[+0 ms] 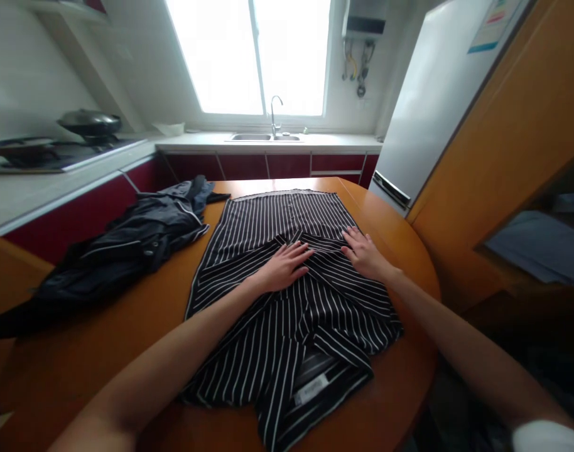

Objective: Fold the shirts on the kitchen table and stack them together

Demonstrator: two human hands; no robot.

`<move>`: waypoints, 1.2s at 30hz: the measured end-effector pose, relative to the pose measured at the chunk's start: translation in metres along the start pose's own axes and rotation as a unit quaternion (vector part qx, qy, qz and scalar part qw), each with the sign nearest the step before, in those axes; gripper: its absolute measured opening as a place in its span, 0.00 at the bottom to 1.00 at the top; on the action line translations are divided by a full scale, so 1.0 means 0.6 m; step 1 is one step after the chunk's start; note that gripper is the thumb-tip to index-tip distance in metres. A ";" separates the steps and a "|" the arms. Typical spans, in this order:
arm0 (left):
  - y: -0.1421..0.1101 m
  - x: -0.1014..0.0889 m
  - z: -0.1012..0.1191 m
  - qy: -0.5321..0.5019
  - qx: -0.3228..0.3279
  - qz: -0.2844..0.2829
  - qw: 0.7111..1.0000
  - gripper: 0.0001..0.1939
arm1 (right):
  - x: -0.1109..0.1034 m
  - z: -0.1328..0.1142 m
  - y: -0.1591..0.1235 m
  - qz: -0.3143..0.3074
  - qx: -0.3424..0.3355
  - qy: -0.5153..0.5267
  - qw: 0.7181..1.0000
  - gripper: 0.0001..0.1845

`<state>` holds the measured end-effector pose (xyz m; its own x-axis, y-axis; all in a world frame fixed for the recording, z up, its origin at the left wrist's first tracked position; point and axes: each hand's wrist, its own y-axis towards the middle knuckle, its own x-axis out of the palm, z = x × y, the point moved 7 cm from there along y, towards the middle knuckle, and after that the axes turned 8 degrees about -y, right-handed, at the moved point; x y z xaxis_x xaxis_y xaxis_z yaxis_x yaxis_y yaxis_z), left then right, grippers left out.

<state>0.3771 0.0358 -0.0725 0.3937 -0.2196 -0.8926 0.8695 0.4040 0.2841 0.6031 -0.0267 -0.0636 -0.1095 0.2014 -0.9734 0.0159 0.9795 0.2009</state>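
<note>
Both palms are down, nothing gripped: your left hand (285,267) lies open with fingers a little apart, your right hand (363,254) open and slightly spread, each touching the striped shirt (277,216). Shirt is thin-looking black fabric with white stripes, laid out mid-table, hem at the far side, collar (287,402) nearest you with a pale label (311,389) inside. Sleeves fold inward over the body; cloth is rumpled around your hands. Table (400,251) is smooth orange-brown with a rounded edge. On its left side, a crumpled dark garment pile (140,232), partly shiny, lies near the shirt. Your left forearm hides part of the shirt. Beyond: white counter (202,139) over dark red cabinets (244,166), metal sink (252,137), curved faucet (272,113), bright window (221,56). Stove (75,154) with pans at left, silver fridge (433,100) at right.
</note>
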 end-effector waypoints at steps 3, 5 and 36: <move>-0.009 0.026 0.004 0.024 -0.020 -0.079 0.996 0.30 | 0.035 0.001 0.041 -0.013 0.010 -0.023 1.000 0.33; -0.012 0.028 0.005 0.022 -0.026 -0.092 0.995 0.31 | 0.063 0.010 0.051 -0.034 0.020 -0.037 0.999 0.35; -0.009 0.024 -0.051 0.027 -0.113 -0.044 0.992 0.30 | 0.008 0.066 0.053 0.098 0.073 0.055 0.991 0.38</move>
<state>0.3691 0.0578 -0.0974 0.2972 -0.2169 -0.9299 0.8082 0.5757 0.1241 0.6425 0.0056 -0.0663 -0.1986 0.3944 -0.8972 0.1897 0.9136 0.3596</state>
